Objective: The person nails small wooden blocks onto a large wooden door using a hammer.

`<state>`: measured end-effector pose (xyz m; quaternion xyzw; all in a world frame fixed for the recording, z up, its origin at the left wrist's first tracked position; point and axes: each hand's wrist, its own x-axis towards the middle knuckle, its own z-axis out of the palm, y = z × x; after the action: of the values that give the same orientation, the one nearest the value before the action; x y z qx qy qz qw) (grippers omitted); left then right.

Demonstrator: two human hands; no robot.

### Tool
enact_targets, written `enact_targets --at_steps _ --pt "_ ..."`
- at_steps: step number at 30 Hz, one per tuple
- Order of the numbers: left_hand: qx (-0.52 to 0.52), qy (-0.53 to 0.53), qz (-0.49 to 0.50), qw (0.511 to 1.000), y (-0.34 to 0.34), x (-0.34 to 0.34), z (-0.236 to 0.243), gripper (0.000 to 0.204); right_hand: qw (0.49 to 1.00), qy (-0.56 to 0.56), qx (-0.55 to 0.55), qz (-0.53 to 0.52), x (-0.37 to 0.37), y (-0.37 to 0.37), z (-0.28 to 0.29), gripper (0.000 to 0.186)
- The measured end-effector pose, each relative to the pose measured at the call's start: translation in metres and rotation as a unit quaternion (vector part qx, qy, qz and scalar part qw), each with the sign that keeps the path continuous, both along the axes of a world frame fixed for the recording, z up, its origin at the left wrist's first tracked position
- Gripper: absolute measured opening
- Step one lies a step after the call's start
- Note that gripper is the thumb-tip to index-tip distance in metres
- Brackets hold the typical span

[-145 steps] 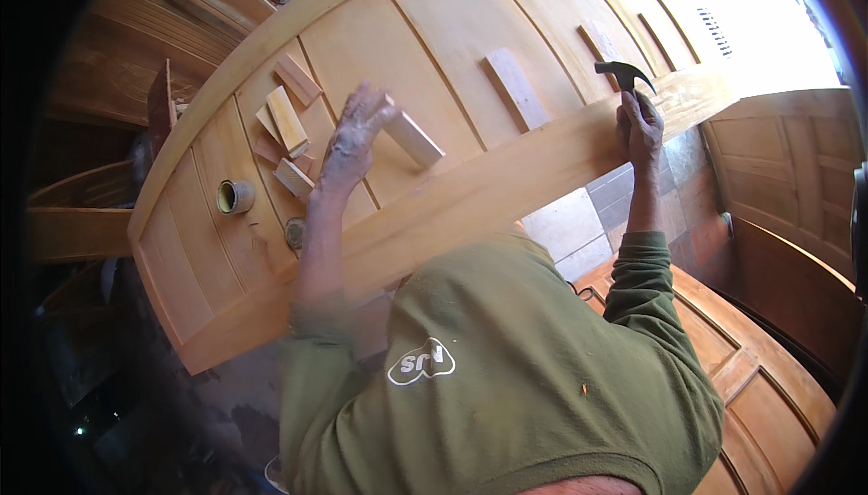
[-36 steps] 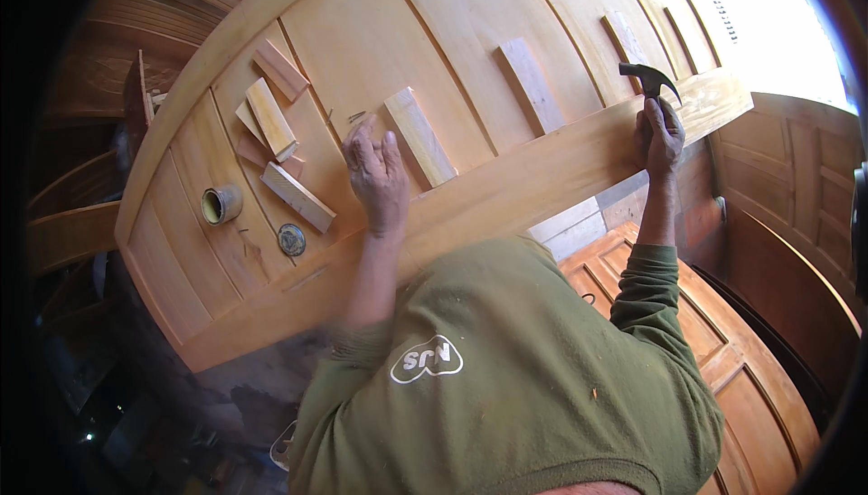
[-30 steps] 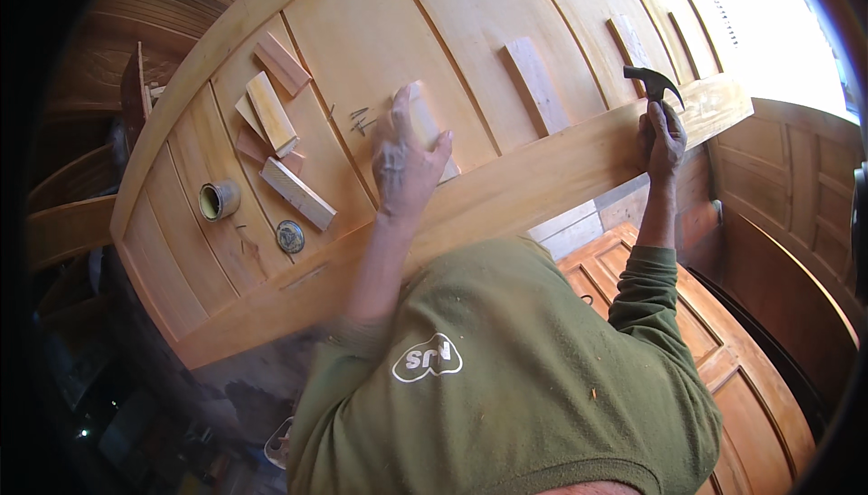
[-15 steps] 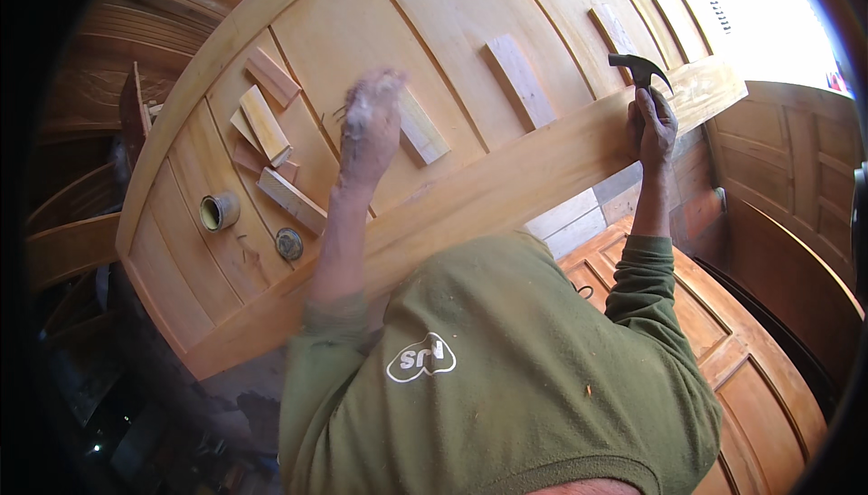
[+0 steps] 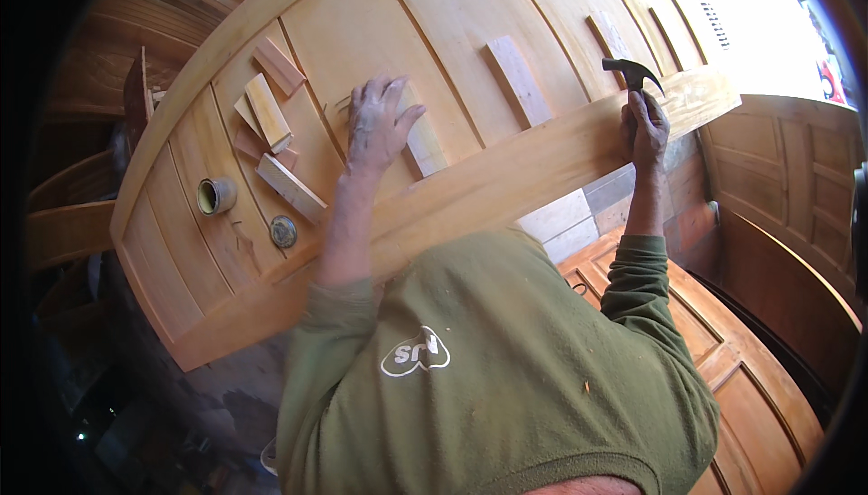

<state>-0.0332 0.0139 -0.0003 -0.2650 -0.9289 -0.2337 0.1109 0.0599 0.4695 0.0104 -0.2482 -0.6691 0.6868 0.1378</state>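
— Where does the view look from?

— From the person's head, facing steeply down over the green-sleeved chest onto the wooden door [image 5: 470,25] lying flat beyond it.

— How near?

— Close: both arms fit whole, the left hand [image 5: 378,124] up-centre, the right hand [image 5: 644,129] further right by the door's near edge.

— Any second view?

— No, just this one fisheye; straight edges bow outward from the hands toward the dark rim.
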Motion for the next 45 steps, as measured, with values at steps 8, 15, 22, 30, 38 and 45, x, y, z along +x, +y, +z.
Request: enact_targets --at_steps 8,15,22,30,38,45 --pt "0.014 0.034 0.095 0.995 0.004 0.022 -0.017 0.049 1.000 0.013 -0.009 0.008 0.000 0.004 -0.005 0.026" --pt "-0.022 0.046 0.079 0.996 0.005 0.020 -0.015 0.049 1.000 0.004 -0.017 0.014 0.000 0.006 -0.006 0.023" --pt "-0.028 0.075 0.100 0.992 0.008 0.024 -0.018 0.049 1.000 0.007 -0.019 0.015 -0.003 -0.005 0.004 0.014" --pt "0.219 0.100 0.271 0.932 -0.007 0.034 -0.004 0.049 1.000 0.004 -0.013 0.017 0.001 0.004 -0.002 0.021" --pt "0.052 0.040 0.248 0.967 -0.047 0.067 -0.002 0.040 0.994 -0.041 0.068 -0.068 -0.005 -0.002 -0.003 0.020" --pt "-0.071 0.019 0.156 0.985 -0.062 0.001 -0.031 0.046 0.942 -0.208 0.263 -0.035 -0.005 0.021 0.009 0.052"
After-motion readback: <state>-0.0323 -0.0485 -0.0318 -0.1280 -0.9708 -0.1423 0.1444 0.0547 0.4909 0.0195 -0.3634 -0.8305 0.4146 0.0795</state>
